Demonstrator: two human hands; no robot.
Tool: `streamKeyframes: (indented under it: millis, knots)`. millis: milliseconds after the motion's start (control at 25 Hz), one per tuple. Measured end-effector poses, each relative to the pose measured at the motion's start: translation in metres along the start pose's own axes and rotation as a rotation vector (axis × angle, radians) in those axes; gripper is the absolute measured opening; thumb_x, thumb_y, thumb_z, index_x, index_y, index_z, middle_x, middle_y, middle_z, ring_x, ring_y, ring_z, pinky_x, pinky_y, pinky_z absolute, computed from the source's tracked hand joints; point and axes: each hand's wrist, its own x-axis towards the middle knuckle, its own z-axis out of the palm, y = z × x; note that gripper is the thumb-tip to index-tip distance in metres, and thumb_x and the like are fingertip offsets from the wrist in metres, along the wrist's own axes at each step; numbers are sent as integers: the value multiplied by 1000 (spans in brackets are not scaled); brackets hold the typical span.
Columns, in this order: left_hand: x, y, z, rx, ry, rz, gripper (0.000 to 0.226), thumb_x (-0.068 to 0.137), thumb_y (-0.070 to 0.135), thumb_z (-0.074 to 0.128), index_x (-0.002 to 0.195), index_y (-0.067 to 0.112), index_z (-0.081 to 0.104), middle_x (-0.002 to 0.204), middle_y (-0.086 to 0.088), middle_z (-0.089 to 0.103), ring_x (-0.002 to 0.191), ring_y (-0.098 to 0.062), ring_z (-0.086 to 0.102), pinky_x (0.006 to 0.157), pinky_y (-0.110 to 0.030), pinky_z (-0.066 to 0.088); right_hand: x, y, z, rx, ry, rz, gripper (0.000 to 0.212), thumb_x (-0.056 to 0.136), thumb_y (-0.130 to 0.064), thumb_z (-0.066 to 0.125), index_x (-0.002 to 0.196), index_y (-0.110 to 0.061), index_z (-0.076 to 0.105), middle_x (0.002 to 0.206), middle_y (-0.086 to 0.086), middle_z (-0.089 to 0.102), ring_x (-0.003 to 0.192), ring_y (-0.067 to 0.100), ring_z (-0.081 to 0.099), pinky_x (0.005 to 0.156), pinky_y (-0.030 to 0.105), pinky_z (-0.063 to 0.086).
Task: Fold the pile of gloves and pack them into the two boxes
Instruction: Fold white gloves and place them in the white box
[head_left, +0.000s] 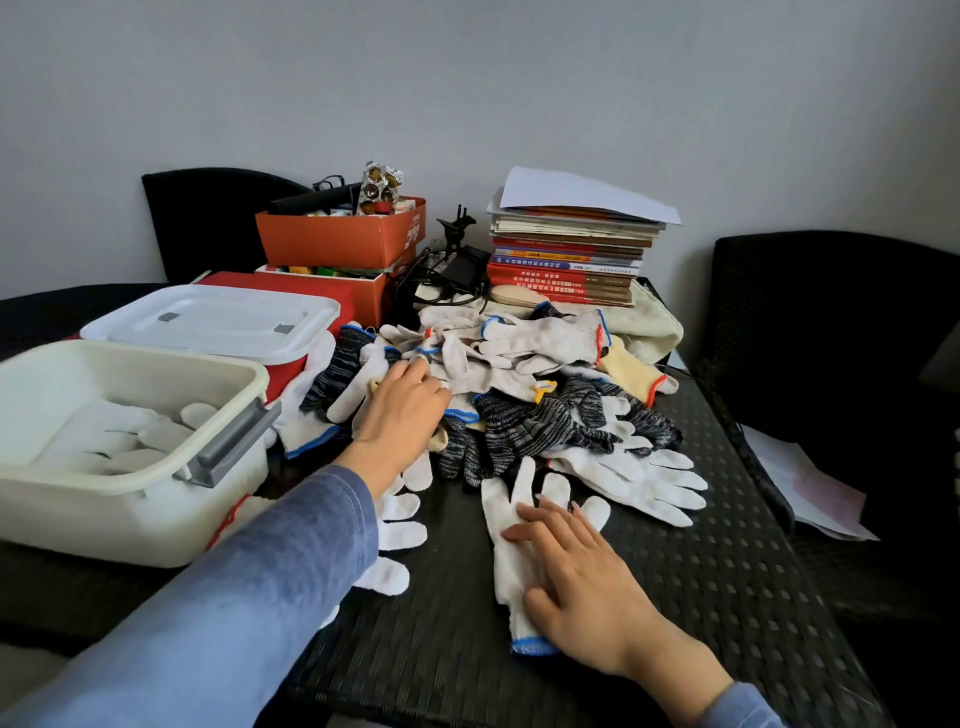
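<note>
Pairing step: right hand (576, 587), fingers spread, flattens white glove (501, 525); left hand (402, 410) fingers pinch into pile (545, 358) at twelve o'clock. Next, probably: extract a mate.

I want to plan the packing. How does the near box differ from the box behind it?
The near box is open, without a lid; the box behind wears a white lid. White gloves lie in the near box; what the box behind holds is hidden. Both stand left of the glove pile.
</note>
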Motion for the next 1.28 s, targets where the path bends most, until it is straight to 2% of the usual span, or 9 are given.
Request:
streamKeyframes:
  millis: [120,320,440,560,680,800,960,1160,1280]
  knots:
    - [8,-7,-12,-220,48,-137,13,87,18,56,95,16,66,98,-2,67,103,-23,53,87,-34,38,4,4,-3,100,-24,-29,65,67,-45,25,128,-31,43,149,-18,28,144,2,6,118,24,-3]
    - [18,-19,-55,-650,300,-540,11,92,18,50,101,16,56,88,-4,68,70,-26,59,55,-33,44,10,9,-1,205,-26,-31,59,65,-43,33,121,-31,49,145,-22,34,142,-1,14,118,30,10]
    - [12,-8,-74,-878,375,-472,9,90,14,53,93,22,55,79,4,69,61,-21,58,54,-33,47,13,7,-6,203,59,-36,55,66,-40,36,117,-30,55,136,-21,46,138,3,23,117,27,13]
    - [-10,27,-81,-1178,165,-294,20,87,12,63,91,30,54,71,9,70,56,-12,56,60,-27,46,17,-9,-17,313,429,109,28,85,-39,42,100,-27,63,100,-17,64,104,5,54,88,19,40]
    - [-25,50,-77,-1377,34,-303,20,87,16,68,96,30,57,74,4,73,59,-10,56,61,-27,46,23,-20,-34,702,507,421,29,94,-45,46,84,-24,64,73,-9,66,68,9,59,63,29,45]
    - [-29,54,-79,-1556,-8,-345,14,88,16,66,97,26,60,76,2,73,62,-2,60,64,-20,46,20,-14,-45,566,545,481,20,86,-45,58,97,-29,53,91,-13,63,77,11,59,68,33,47]
    - [-29,58,-89,-1622,-33,-305,6,88,12,65,91,12,60,51,11,63,46,6,49,51,-7,36,16,-12,-69,651,415,118,64,80,-30,73,135,-30,41,125,-19,53,116,-5,48,91,13,41]
    - [-35,51,-79,-1620,-217,-265,32,77,27,74,104,17,60,84,5,69,74,1,63,67,-11,47,33,-10,-90,492,461,164,13,81,-26,72,89,-25,62,82,-9,64,76,10,56,65,24,42]
    - [-46,44,-61,-1518,-338,-355,10,86,19,69,94,14,67,81,4,70,74,-4,64,72,-22,52,37,-8,-96,684,446,221,12,83,-19,71,86,-17,59,73,1,62,60,13,52,59,29,44]
